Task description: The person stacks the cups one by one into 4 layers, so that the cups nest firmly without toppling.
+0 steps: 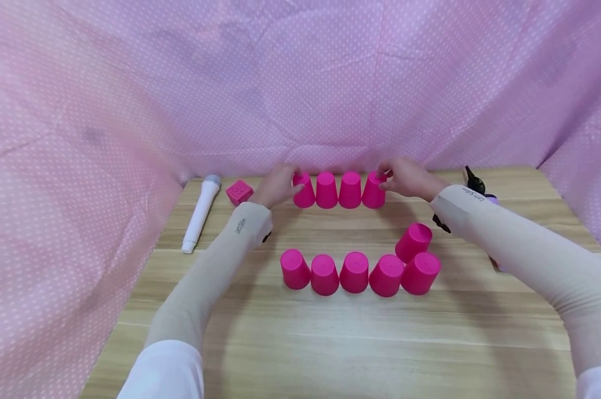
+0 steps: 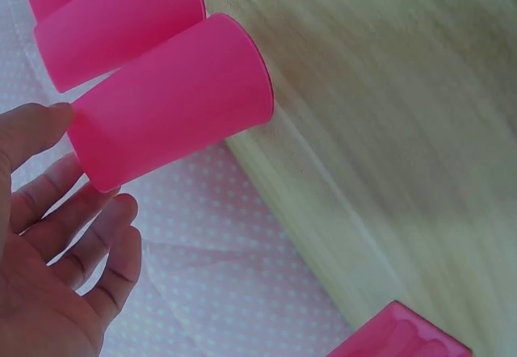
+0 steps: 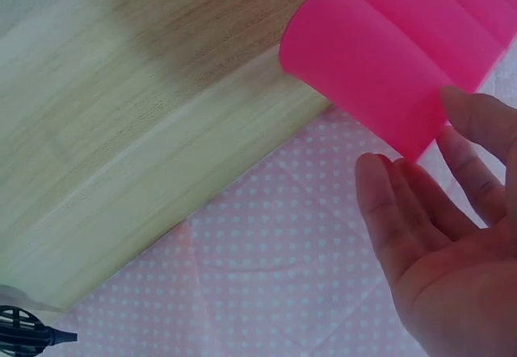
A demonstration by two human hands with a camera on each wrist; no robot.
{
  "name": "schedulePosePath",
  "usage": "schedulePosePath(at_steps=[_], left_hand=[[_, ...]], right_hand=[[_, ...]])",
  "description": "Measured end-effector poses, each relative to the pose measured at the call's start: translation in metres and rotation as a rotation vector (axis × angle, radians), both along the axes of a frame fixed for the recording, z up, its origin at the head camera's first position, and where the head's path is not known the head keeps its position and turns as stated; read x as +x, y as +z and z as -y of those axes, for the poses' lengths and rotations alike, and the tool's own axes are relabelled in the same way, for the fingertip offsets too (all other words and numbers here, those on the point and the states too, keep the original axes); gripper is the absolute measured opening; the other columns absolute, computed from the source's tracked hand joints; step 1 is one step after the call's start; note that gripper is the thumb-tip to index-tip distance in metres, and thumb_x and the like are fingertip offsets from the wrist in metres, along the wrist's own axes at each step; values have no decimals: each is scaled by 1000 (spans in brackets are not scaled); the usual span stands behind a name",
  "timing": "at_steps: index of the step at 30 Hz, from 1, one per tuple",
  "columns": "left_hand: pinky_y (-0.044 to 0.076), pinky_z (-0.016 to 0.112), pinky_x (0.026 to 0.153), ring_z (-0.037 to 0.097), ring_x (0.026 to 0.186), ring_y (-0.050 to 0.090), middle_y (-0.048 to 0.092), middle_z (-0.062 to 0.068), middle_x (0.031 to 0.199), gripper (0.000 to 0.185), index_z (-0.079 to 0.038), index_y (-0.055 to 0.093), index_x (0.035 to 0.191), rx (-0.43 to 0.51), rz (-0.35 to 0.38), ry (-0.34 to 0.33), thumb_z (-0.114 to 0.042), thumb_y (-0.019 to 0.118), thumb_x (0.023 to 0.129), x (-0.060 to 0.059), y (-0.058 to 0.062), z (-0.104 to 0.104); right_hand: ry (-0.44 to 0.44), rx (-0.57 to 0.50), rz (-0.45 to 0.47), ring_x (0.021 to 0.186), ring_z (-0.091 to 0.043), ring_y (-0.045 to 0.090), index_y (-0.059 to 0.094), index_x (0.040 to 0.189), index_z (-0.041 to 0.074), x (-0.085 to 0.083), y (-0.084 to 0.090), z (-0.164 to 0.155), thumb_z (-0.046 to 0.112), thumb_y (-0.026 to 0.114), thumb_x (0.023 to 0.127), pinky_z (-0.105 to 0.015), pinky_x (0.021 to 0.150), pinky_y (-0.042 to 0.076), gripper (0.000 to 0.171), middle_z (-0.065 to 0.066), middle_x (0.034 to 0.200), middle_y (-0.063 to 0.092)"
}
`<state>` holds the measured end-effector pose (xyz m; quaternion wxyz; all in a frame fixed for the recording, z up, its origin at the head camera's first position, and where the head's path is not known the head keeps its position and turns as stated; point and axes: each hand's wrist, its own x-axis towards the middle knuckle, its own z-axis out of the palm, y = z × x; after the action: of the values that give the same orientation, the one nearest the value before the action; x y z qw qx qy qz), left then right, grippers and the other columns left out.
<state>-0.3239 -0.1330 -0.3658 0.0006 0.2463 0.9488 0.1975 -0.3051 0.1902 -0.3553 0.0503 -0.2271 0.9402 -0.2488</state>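
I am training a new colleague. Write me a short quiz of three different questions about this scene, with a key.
1. True or false: every pink cup on the table stands upside down.
2. How many cups form the far row: A three, B four, C six?
3. Which object lies nearest the table's left edge?

Key
1. True.
2. B. The left hand touches the left end cup, and the right hand touches the right end cup.
3. The white microphone, beside the pink cube.
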Motion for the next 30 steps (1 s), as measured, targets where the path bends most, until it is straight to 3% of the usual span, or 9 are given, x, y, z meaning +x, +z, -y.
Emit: schedulePosePath(at_steps=[3, 7, 11, 15, 21, 25, 30], left_hand=[[45, 32, 78, 19, 88, 53, 59, 4, 95, 25, -9, 60, 106, 4, -29, -16, -18, 70, 85, 3, -3, 4], [42, 37, 91, 22, 105, 52, 59, 5, 108, 37, -8, 57, 118, 15, -63, -65, -18, 70, 85, 16, 2, 14], [38, 38, 98, 24, 113, 49, 58, 7, 113, 37, -7, 58, 117, 3, -110, -153, -17, 71, 84, 40, 14, 27], [38, 38, 98, 24, 115, 48, 59, 7, 114, 33, -6, 61, 112, -35, -114, -218, -21, 72, 85, 78, 25, 38], [41, 36, 96, 19, 107, 51, 60, 2, 109, 34, -9, 62, 110, -47, -103, -340, -25, 74, 83, 130, 28, 43], [44, 30, 91, 15, 107, 50, 59, -1, 113, 36, -12, 64, 110, -53, -59, -401, -29, 76, 81, 150, 24, 44], [46, 27, 88, 12, 107, 49, 57, -3, 115, 41, -15, 65, 110, -67, 4, -408, -31, 80, 76, 158, 19, 46]], right_hand=[[23, -2, -20, 103, -40, 57, 62, 105, -2, 4, -1, -3, 4, 72, 80, -50, 87, 45, 28, -18, 104, 62], [53, -41, -93, 104, -38, 56, 61, 106, 2, 20, 5, -10, 8, 70, 83, -51, 86, 45, 25, -17, 107, 61], [99, -48, -180, 101, -34, 57, 62, 103, 3, 49, 15, -23, 10, 71, 84, -49, 81, 48, 22, -14, 104, 62], [156, -12, -223, 99, -30, 59, 63, 103, 6, 84, 21, -37, 12, 73, 82, -48, 80, 48, 23, -8, 103, 63], [209, 7, -282, 100, -28, 59, 66, 95, 14, 125, 11, -54, 10, 78, 76, -45, 80, 47, 23, -7, 110, 62], [205, -6, -316, 99, -28, 60, 68, 93, 14, 137, 0, -60, 8, 81, 71, -43, 79, 47, 26, -8, 111, 63], [178, -31, -311, 99, -28, 60, 69, 92, 14, 142, -8, -61, 7, 81, 71, -42, 78, 47, 26, -9, 109, 63]])
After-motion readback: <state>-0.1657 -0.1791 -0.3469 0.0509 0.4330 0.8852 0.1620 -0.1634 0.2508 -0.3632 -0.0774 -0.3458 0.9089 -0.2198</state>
